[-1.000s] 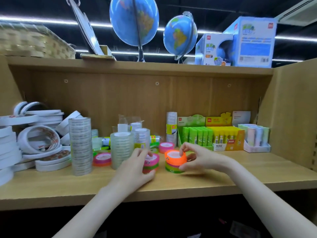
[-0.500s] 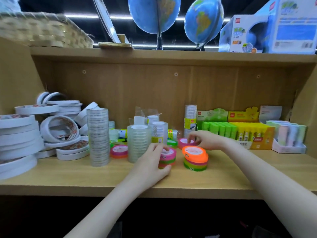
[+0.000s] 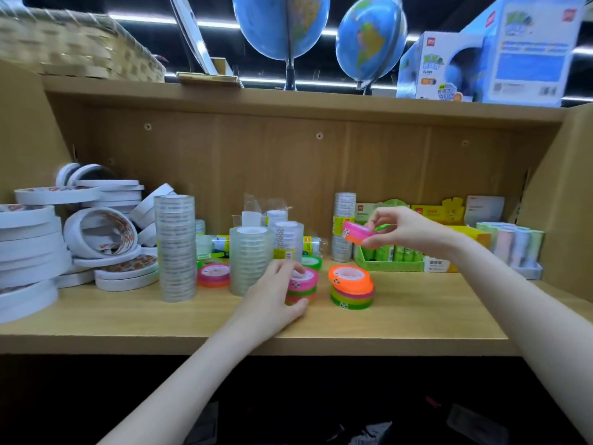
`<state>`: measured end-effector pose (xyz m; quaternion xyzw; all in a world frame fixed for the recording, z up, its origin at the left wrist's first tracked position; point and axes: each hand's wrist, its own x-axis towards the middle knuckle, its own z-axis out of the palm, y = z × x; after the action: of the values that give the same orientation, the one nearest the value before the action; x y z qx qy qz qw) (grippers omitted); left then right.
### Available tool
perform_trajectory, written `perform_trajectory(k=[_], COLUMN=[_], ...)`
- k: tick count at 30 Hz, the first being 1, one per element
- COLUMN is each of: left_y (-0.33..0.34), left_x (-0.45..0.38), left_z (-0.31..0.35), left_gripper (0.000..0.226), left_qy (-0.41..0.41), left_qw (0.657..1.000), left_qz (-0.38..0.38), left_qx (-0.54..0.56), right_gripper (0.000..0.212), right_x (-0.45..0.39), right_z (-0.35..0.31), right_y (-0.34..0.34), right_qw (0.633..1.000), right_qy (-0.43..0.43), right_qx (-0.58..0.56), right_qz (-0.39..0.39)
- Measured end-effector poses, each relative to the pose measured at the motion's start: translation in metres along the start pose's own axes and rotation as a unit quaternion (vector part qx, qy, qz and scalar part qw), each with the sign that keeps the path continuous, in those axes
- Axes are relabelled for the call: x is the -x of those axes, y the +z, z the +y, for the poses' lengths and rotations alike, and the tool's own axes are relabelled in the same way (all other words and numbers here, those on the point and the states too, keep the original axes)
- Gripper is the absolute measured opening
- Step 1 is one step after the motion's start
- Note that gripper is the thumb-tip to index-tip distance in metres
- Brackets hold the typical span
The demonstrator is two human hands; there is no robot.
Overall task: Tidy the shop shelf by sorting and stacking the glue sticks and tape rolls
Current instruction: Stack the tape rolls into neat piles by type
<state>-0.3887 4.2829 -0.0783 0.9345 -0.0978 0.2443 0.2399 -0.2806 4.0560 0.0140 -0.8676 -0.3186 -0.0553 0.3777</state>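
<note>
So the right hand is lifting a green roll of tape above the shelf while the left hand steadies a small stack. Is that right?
Not quite: the roll in the right hand is pink and orange, not green, as the head view shows. The rest holds: it is lifted above the shelf while the left hand steadies a small stack.

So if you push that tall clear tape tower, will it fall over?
Probably. The clear tape tower is tall and narrow, so a push near its top would likely tip it. It looks like many separate rolls stacked, so they might slide apart and roll away.
</note>
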Motion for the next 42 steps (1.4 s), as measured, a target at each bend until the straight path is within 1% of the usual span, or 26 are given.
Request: perform_trajectory(k=[2,3,5,6,7,10,11,13,15,16,17,18,21,22,23,25,27,31,33,35,39,40,42], left_y=[0.0,-0.001,0.0,0.0,0.0,0.002,0.002,0.002,0.002,0.002,0.001,0.001,0.001,0.002,0.002,0.002,0.002,0.002,0.001,0.001,0.0,0.001,0.001], left_x=[0.0,0.001,0.003,0.004,0.005,0.008,0.008,0.008,0.008,0.009,0.009,0.009,0.008,0.008,0.008,0.008,0.008,0.008,0.008,0.008,0.008,0.008,0.008], left_z=[0.001,0.001,0.001,0.001,0.0,0.0,0.0,0.0,0.0,0.001,0.001,0.001,0.001,0.001,0.0,0.0,0.0,0.002,0.002,0.002,0.003,0.002,0.002], left_gripper=[0.041,0.041,0.042,0.042,0.042,0.043,0.044,0.044,0.043,0.043,0.043,0.042,0.041,0.041,0.041,0.042,0.042,0.042,0.042,0.041,0.041,0.041,0.041], left_qy=[-0.004,-0.004,-0.009,-0.016,-0.023,-0.03,-0.032,-0.034,-0.033,-0.032,-0.03,-0.027,-0.026,-0.026,-0.026,-0.023,-0.026,-0.031,-0.031,-0.033,-0.037,-0.037,-0.036], left_qw=[1.0,1.0,1.0,0.999,0.999,0.997,0.996,0.996,0.996,0.995,0.995,0.995,0.995,0.995,0.995,0.995,0.995,0.995,0.995,0.995,0.995,0.995,0.995], left_qz=[0.005,0.01,0.024,0.032,0.04,0.057,0.06,0.065,0.068,0.069,0.071,0.073,0.077,0.075,0.074,0.073,0.071,0.065,0.066,0.064,0.059,0.059,0.06], left_qx=[-0.001,-0.004,-0.013,-0.019,-0.025,-0.047,-0.051,-0.052,-0.055,-0.06,-0.063,-0.064,-0.06,-0.059,-0.059,-0.062,-0.064,-0.069,-0.064,-0.062,-0.068,-0.069,-0.068], right_gripper=[0.025,0.023,0.022,0.021,0.02,0.023,0.022,0.029,0.046,0.052,0.055,0.055,0.055,0.056,0.058,0.064,0.067,0.053,0.047,0.043,0.045,0.047,0.053], right_x=[0.011,0.014,0.013,0.012,0.009,-0.006,-0.014,-0.032,-0.046,-0.049,-0.047,-0.043,-0.021,-0.014,-0.009,-0.002,0.004,0.012,0.012,0.009,-0.003,-0.005,-0.012], right_z=[-0.011,-0.015,-0.017,-0.018,-0.022,-0.039,-0.044,-0.053,-0.053,-0.051,-0.048,-0.047,-0.046,-0.046,-0.046,-0.043,-0.035,-0.024,-0.02,-0.014,0.005,0.007,0.004], right_y=[0.001,0.006,0.013,0.014,0.011,0.007,0.012,0.031,0.05,0.055,0.055,0.053,0.038,0.034,0.031,0.032,0.037,0.049,0.052,0.049,0.029,0.025,0.024], right_qw=[0.999,0.996,0.982,0.975,0.973,0.99,0.987,0.964,0.923,0.907,0.903,0.908,0.944,0.949,0.946,0.93,0.926,0.96,0.965,0.962,0.955,0.956,0.958], right_qy=[-0.027,-0.035,-0.03,-0.026,-0.023,-0.048,-0.062,-0.061,-0.01,0.019,0.037,0.043,0.024,0.015,0.005,-0.006,-0.016,-0.042,-0.051,-0.039,0.045,0.052,0.031], right_qx=[0.002,0.035,0.14,0.176,0.185,0.116,0.13,0.213,0.297,0.315,0.314,0.299,0.216,0.204,0.215,0.275,0.304,0.235,0.227,0.244,0.267,0.263,0.265], right_qz=[-0.043,-0.07,-0.122,-0.136,-0.135,-0.068,-0.073,-0.147,-0.246,-0.277,-0.29,-0.289,-0.248,-0.241,-0.241,-0.242,-0.221,-0.15,-0.121,-0.116,-0.12,-0.123,-0.101])
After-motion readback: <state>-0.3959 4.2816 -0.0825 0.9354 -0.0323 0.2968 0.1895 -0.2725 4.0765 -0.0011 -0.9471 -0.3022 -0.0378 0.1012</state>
